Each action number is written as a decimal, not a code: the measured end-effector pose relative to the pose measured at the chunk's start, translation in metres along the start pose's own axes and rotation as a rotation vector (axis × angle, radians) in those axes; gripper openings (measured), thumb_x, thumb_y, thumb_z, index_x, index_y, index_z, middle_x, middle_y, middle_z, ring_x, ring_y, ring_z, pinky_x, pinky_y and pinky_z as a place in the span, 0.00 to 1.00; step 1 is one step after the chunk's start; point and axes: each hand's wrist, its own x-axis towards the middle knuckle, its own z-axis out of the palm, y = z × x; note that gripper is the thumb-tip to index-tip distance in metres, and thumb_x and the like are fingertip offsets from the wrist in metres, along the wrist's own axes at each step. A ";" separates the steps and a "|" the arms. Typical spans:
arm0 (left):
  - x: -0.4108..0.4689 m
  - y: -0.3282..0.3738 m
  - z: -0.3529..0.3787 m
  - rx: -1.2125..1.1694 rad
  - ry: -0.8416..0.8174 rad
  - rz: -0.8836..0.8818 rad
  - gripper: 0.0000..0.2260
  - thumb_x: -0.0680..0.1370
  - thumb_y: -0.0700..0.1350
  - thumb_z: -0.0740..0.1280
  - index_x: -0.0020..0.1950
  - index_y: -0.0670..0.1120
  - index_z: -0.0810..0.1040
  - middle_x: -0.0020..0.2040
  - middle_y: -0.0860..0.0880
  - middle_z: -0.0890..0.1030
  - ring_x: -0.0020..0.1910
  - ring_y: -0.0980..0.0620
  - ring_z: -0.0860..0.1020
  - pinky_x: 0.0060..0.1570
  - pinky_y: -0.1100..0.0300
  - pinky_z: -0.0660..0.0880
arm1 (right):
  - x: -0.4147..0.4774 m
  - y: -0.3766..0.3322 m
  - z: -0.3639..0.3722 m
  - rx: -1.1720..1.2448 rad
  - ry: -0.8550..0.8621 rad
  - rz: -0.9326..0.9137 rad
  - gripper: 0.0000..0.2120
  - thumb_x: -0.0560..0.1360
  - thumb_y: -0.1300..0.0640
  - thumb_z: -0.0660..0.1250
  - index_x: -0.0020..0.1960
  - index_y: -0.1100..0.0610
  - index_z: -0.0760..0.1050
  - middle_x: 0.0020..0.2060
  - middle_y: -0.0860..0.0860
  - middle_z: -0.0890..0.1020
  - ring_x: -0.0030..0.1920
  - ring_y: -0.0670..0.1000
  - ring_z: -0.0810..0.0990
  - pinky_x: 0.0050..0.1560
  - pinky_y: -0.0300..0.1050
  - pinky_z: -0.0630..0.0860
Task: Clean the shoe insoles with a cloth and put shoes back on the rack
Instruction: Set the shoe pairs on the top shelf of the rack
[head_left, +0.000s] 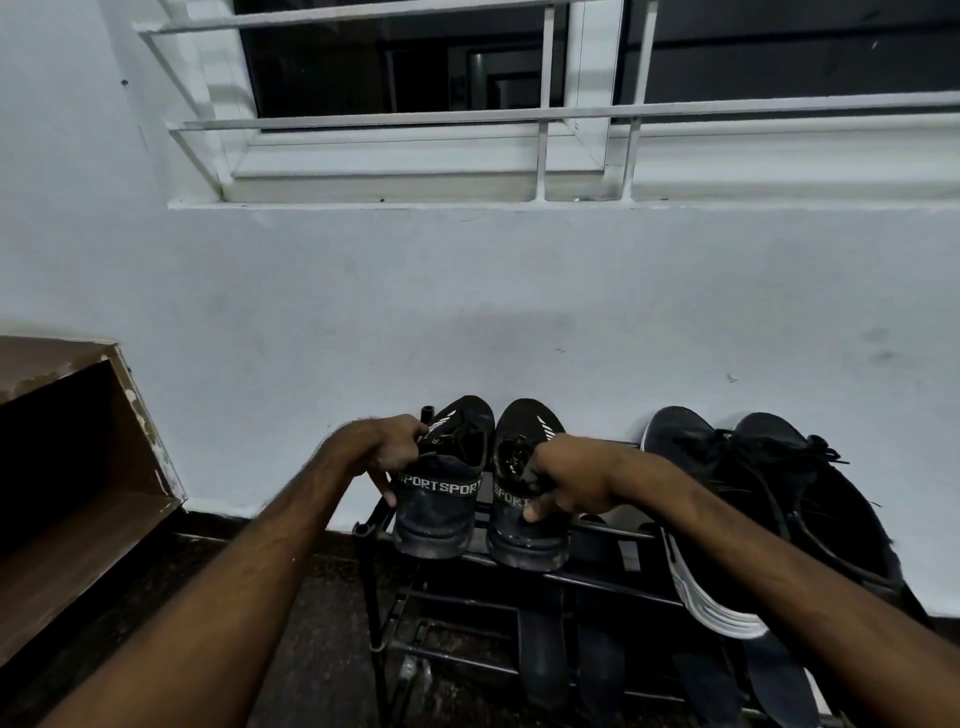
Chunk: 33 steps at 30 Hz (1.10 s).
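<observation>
Two black sport shoes stand heel-toward-me on the top bars of a black metal shoe rack. My left hand grips the left shoe at its collar, fingers curled over the opening. My right hand grips the right shoe the same way, thumb pressed on the heel. Both shoes carry a grey band with "SPORT" lettering. No cloth is in view.
Another black pair with white soles leans on the rack's right side against the white wall. Dark footwear lies on a lower shelf. A brown wooden shelf unit stands at the left. A barred window is above.
</observation>
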 end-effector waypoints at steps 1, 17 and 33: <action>0.001 -0.001 0.000 -0.008 0.005 0.001 0.21 0.77 0.28 0.61 0.69 0.41 0.71 0.51 0.42 0.79 0.47 0.37 0.81 0.27 0.50 0.81 | 0.000 0.001 -0.001 0.018 -0.003 0.007 0.18 0.76 0.51 0.70 0.34 0.55 0.67 0.29 0.49 0.72 0.33 0.51 0.70 0.33 0.42 0.65; -0.036 0.141 0.023 0.175 0.493 0.608 0.20 0.79 0.42 0.65 0.70 0.49 0.72 0.67 0.51 0.77 0.63 0.47 0.76 0.65 0.52 0.70 | -0.094 0.100 -0.064 0.452 0.386 0.235 0.14 0.78 0.59 0.68 0.63 0.58 0.78 0.58 0.54 0.82 0.54 0.53 0.81 0.51 0.52 0.82; -0.010 0.184 0.151 0.238 0.369 0.683 0.18 0.78 0.55 0.67 0.67 0.56 0.72 0.61 0.52 0.76 0.59 0.51 0.77 0.58 0.50 0.73 | -0.122 0.182 0.002 0.304 0.266 0.370 0.16 0.67 0.52 0.79 0.54 0.50 0.82 0.43 0.45 0.84 0.47 0.47 0.82 0.51 0.41 0.75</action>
